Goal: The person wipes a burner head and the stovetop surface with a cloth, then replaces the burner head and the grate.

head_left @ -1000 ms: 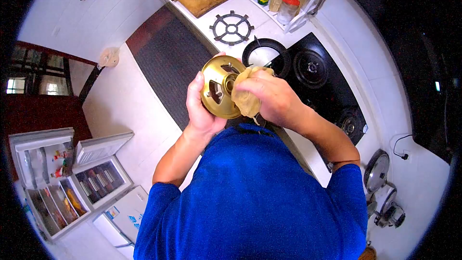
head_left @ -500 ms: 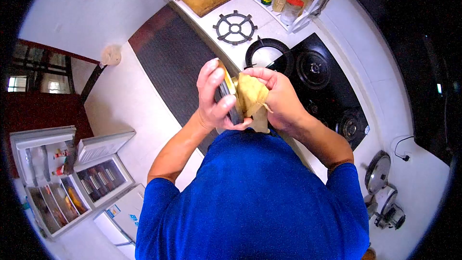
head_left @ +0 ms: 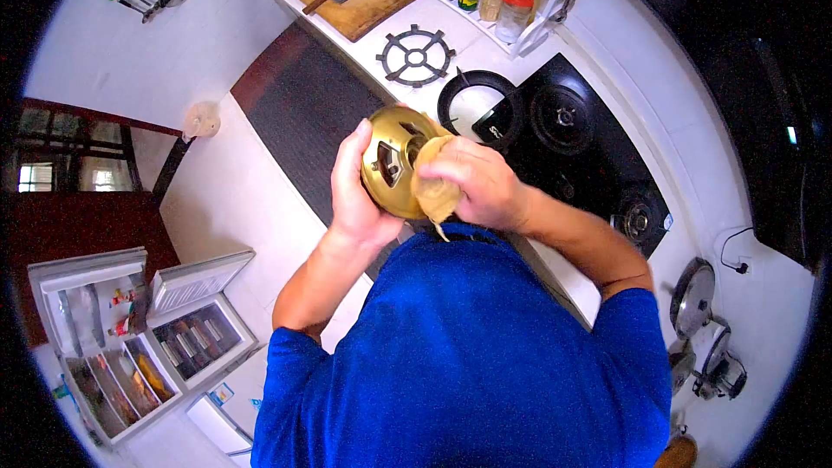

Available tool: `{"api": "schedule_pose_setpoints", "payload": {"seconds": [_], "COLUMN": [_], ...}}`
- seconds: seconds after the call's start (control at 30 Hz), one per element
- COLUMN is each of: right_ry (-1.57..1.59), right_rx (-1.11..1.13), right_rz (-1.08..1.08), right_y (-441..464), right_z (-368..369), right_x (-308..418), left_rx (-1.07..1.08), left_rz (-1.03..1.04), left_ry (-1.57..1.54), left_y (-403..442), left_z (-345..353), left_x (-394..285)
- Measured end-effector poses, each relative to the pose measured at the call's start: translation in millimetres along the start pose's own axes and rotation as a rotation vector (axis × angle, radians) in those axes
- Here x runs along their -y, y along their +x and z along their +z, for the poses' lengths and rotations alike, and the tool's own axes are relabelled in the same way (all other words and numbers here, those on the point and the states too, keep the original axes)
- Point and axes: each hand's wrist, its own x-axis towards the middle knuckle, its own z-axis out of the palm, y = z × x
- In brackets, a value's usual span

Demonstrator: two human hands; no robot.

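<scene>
Turning the pierced side of the gold-coloured metal dome (head_left: 394,139) back toward the camera, after holding it edge-on half a second ago. Brings the cloth (head_left: 433,195) over the central hub again; seems, by judgement, mid-wipe and not yet done around the cut-outs. Cups the dome's rim in a half-open left hand (head_left: 351,195), thumb laid along the outer edge, fingers mostly hidden underneath. Pinches the cloth in a nearly closed right hand (head_left: 481,184), pressed against or just above the hub; cannot tell which. Holds the dome in mid-air, just in front of the blue shirt (head_left: 485,338).

Shines smooth and rounded, with window-like openings about the hub. Contrasts with limp, creased, yellowish fabric trailing a thin tail. Shows beyond, on the pale desk (head_left: 464,30), a matt black spoked ring (head_left: 416,49), near a glossy black stovetop (head_left: 555,169).
</scene>
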Motion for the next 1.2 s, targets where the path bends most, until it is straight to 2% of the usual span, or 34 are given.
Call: {"api": "schedule_pose_setpoints", "payload": {"seconds": [0.03, 0.1, 0.2, 0.27, 0.3, 0.37, 0.4, 0.43, 0.47, 0.53, 0.57, 0.63, 0.67, 0.7, 0.77, 0.8, 0.83, 0.9, 0.93, 0.97, 1.03, 1.07, 1.2], "right_ry": [-0.036, -0.104, -0.110, -0.077, -0.078, 0.002, 0.070, 0.517, 0.583, 0.676, 0.677, 1.219, 1.293, 1.291, 1.590, 1.518, 1.468, 1.309, 1.313, 1.216, 1.122, 1.056, 0.987], "right_rx": [0.119, 0.325, 0.389, 0.226, 0.225, 0.002, -0.048, -0.227, -0.254, -0.264, -0.270, -0.263, -0.243, -0.250, -0.330, -0.436, -0.444, -0.435, -0.414, -0.408, -0.374, -0.407, -0.415], "right_rz": [-0.212, -0.394, -0.484, -0.291, -0.294, 0.103, 0.308, 0.590, 0.681, 0.874, 0.875, 1.224, 1.317, 1.324, 1.354, 1.249, 1.232, 1.224, 1.230, 1.152, 1.077, 1.000, 0.828], "right_y": [2, 11, 11, 1, -2, -8, -2, -1, 4, 16, 15, 13, 15, 11, 4, 10, 10, 14, 12, 11, 10, 11, 14], "right_z": [-6, -28, -32, -17, -8, 10, 13, 30, 33, 30, 28, 22, 20, 20, 24, 13, 7, -1, 0, 1, -1, -3, -6], "right_x": [-7, -6, -7, -9, -7, 4, 16, 19, 19, 13, 9, -2, -3, -7, -21, -16, -18, -6, -2, 2, 6, 6, 12], "left_rx": [-0.002, 0.006, 0.089, -0.003, -0.056, -0.014, 0.032, 0.037, -0.013, 0.078, 0.181, 0.455, 0.533, 0.616, 0.617, 0.489, 0.380, 0.208, 0.150, 0.177, 0.266, 0.237, 0.203], "left_rz": [-0.162, -0.412, -0.492, -0.132, 0.028, 0.374, 0.635, 0.869, 1.124, 1.363, 1.462, 1.572, 1.571, 1.609, 1.529, 1.470, 1.266, 0.545, 0.303, 0.146, -0.015, -0.054, -0.037], "left_ry": [-0.024, -0.080, -0.125, 0.040, 0.112, 0.288, 0.589, 0.834, 1.056, 1.230, 1.337, 1.484, 1.548, 1.546, 1.539, 1.448, 1.202, 0.375, 0.023, -0.166, -0.425, -0.492, -0.401], "left_y": [-1, -10, -14, -11, -10, -7, 2, 11, 19, 37, 37, 36, 31, 33, 27, 21, 14, -7, -9, -12, -6, -6, -11], "left_z": [-5, -5, -3, -4, 0, 5, -9, -14, -19, -41, -48, -60, -65, -62, -59, -54, -47, -20, -18, -14, -24, -26, -32], "left_x": [-7, -15, -12, 2, 12, 24, 28, 26, 24, 20, 14, 2, -2, -8, -20, -22, -17, -8, -10, -14, -13, -10, -7]}}
